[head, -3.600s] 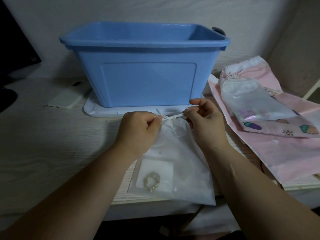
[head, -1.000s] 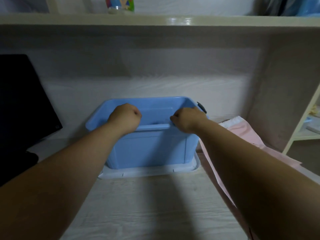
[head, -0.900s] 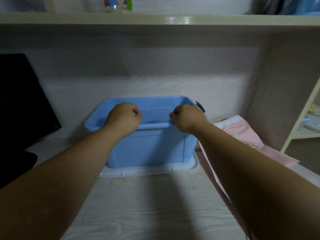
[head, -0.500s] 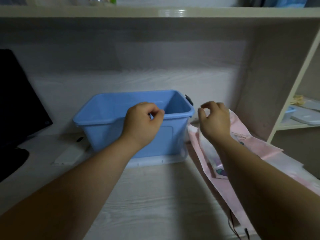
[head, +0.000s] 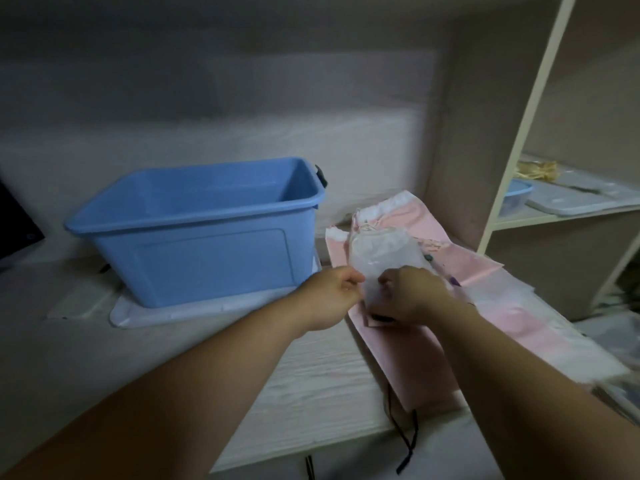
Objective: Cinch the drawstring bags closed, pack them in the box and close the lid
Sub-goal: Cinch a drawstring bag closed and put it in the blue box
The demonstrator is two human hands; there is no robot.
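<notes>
A blue plastic box (head: pixel 194 233) stands open on its white lid (head: pixel 194 311) on the desk. To its right a translucent white drawstring bag (head: pixel 384 258) lies on top of pink drawstring bags (head: pixel 491 306). My left hand (head: pixel 332 296) pinches the near left edge of the white bag. My right hand (head: pixel 412 296) grips its near end, fingers curled over it. The inside of the box is mostly hidden by its front wall.
A dark screen (head: pixel 14 223) stands at the far left. A flat white object (head: pixel 79 301) lies left of the lid. An upright shelf post (head: pixel 519 126) rises at the right, with a shelf (head: pixel 568 206) holding containers behind it. Black cords (head: pixel 408 441) hang at the desk's front edge.
Both hands left the box rim and moved right and down to the white bag on the pink pile, taking hold of it. The view swung right and downward.
</notes>
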